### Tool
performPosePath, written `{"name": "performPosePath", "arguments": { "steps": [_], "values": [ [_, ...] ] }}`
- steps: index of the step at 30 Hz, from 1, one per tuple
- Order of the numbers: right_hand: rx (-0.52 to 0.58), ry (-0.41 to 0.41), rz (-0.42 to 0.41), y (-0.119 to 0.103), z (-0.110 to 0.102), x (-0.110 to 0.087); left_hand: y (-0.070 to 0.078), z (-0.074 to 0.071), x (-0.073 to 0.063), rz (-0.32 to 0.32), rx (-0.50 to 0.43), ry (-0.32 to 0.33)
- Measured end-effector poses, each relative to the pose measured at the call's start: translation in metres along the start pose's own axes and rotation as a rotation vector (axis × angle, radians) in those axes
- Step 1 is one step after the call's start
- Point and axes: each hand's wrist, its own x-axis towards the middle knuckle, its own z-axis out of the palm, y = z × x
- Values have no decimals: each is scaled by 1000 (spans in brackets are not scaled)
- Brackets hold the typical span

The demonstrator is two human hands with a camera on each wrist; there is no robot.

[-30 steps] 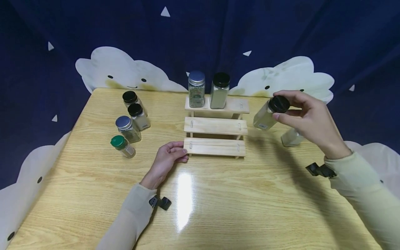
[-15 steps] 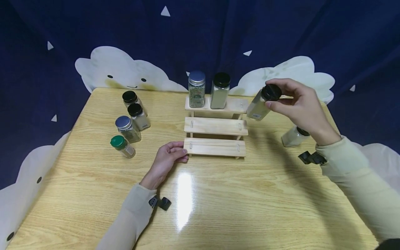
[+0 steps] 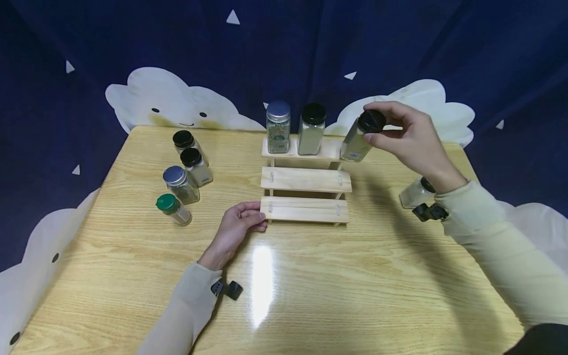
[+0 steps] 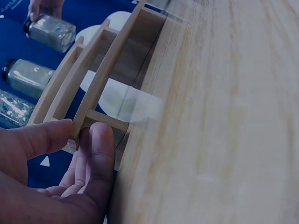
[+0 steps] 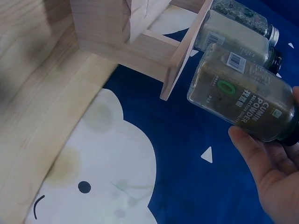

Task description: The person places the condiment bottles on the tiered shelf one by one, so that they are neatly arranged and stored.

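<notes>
My right hand (image 3: 408, 135) grips a cumin powder jar (image 5: 243, 91) by its black lid, tilted, at the right end of the top step of a three-step wooden rack (image 3: 306, 180). On that step stand a blue-lidded jar of green herbs (image 3: 278, 129) and a black-lidded jar of pale powder (image 3: 310, 130). In the right wrist view the cumin jar's base is close to the step's end. My left hand (image 3: 239, 224) pinches the left end of the lowest step; in the left wrist view the thumb and fingers (image 4: 100, 144) hold its edge.
On the wooden table (image 3: 310, 286), left of the rack, stand two black-lidded jars, one of them a white-filled jar (image 3: 199, 170), a blue-lidded jar (image 3: 182, 186) and a green-lidded bottle (image 3: 174, 209). Another black-lidded jar (image 3: 414, 194) is beneath the right forearm. A dark blue curtain (image 3: 284, 54) hangs behind.
My right hand has carried the cumin powder jar left and up, from beside the rack to the right end of its top step. The left hand has stayed on the rack.
</notes>
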Motion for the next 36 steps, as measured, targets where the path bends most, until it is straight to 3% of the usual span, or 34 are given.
{"name": "performPosePath", "arguments": {
  "steps": [36],
  "values": [
    [-20, -51, 11, 9, 21, 26, -1, -1, 0, 21, -19, -29]
  ]
}}
